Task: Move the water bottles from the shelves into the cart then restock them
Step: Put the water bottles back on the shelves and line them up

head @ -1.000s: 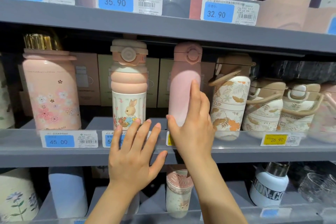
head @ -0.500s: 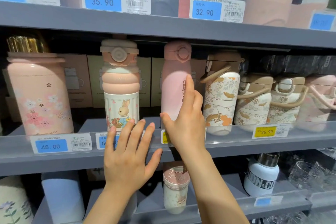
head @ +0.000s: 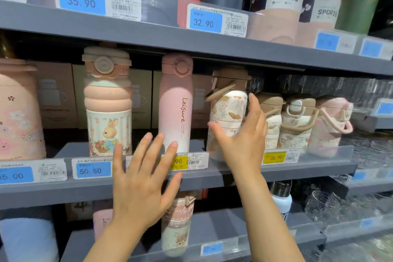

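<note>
A slim pink "Leisure" bottle point(head: 175, 104) stands upright on the middle shelf point(head: 212, 178), free of both hands. My right hand point(head: 242, 138) is spread open in front of the leaf-patterned bottle with a tan handle point(head: 228, 110), fingers straight, thumb toward the pink bottle. My left hand point(head: 142, 178) is open with fingers splayed, in front of the shelf's front lip and price tags, below the pink bottle. A rabbit-print bottle with a ribbed pink top point(head: 107, 102) stands to the left.
A wide pink floral flask point(head: 19, 112) is at far left; more leaf-print and pink bottles point(head: 297, 121) stand right. Boxes line the shelf back. The upper shelf point(head: 191, 36) holds dark and "SPORTS" bottles. The lower shelf has a pink-white bottle point(head: 177, 221) and glassware point(head: 340, 206).
My right hand let go of the pink Leisure bottle and moved right to the leaf-patterned bottle. The left hand stayed spread at the shelf lip. The view shifted right.
</note>
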`<state>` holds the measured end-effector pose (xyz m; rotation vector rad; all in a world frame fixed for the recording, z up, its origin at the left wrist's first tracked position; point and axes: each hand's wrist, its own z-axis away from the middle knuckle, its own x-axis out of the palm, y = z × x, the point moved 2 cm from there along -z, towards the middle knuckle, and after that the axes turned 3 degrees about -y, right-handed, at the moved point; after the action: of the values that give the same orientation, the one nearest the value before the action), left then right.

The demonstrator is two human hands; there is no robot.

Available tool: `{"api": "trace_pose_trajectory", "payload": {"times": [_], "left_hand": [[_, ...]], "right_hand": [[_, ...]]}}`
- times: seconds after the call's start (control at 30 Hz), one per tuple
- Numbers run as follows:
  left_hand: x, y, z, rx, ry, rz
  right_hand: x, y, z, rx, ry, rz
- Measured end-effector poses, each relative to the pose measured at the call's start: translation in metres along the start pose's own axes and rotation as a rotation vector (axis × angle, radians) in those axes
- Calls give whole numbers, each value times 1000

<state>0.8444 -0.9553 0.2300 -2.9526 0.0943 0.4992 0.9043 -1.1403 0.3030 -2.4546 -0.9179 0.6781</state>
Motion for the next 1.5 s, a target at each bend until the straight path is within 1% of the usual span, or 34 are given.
{"api": "trace_pose_trajectory", "payload": {"times": [0.1,0.17,0.23,0.33,0.43,0.5,0.57,0.63,0.7,0.77,0.8,0.9,0.97,1.03,1.17,1.2,1.27,1.3,1.4,1.5], "left_hand": [[9,5,-5,-41,-9,-19],[14,4,-1,-4,-18,-51],[15,3,1,26,-20,-73],[16,3,1,36,-13,-110],[17,3,2,39,-2,-112],[17,3,2,28,10,-97],[18,3,3,26,16,-93],[18,3,2,31,22,-96],[19,3,3,37,22,-100],[19,3,3,35,16,-106],[19,4,3,36,14,-108],[20,3,4,39,17,-106],[20,2,4,39,21,-107],[20,3,4,41,32,-109],[20,2,4,53,43,-107],[20,2,4,54,43,-106],[21,2,5,54,44,-103],[21,2,5,54,45,-101],[21,3,5,53,50,-98],[21,3,5,56,52,-84]], "right_hand": [[8,-4,-1,2,-23,70],[11,-4,-1,-5,-9,133],[12,-3,-2,-23,-8,140],[11,-1,-7,-17,-83,37],[8,5,-12,25,-170,-162],[6,9,-14,48,-226,-235],[3,10,-15,-4,-259,-181],[-1,5,-12,-66,-246,-16],[-7,-4,-10,-99,-142,152],[-8,-12,-13,-121,-50,199],[-5,-14,-16,-125,-50,217],[9,-17,-22,-98,-163,270],[13,-16,-22,-102,-178,212],[13,-12,-25,-85,-196,84],[3,-2,-34,14,-318,-138],[0,-1,-35,25,-341,-169],[-3,-2,-33,10,-368,-150],[-3,-3,-30,-16,-355,-112],[2,-13,-23,-110,-241,26],[15,-21,-21,-61,-182,124]]}}
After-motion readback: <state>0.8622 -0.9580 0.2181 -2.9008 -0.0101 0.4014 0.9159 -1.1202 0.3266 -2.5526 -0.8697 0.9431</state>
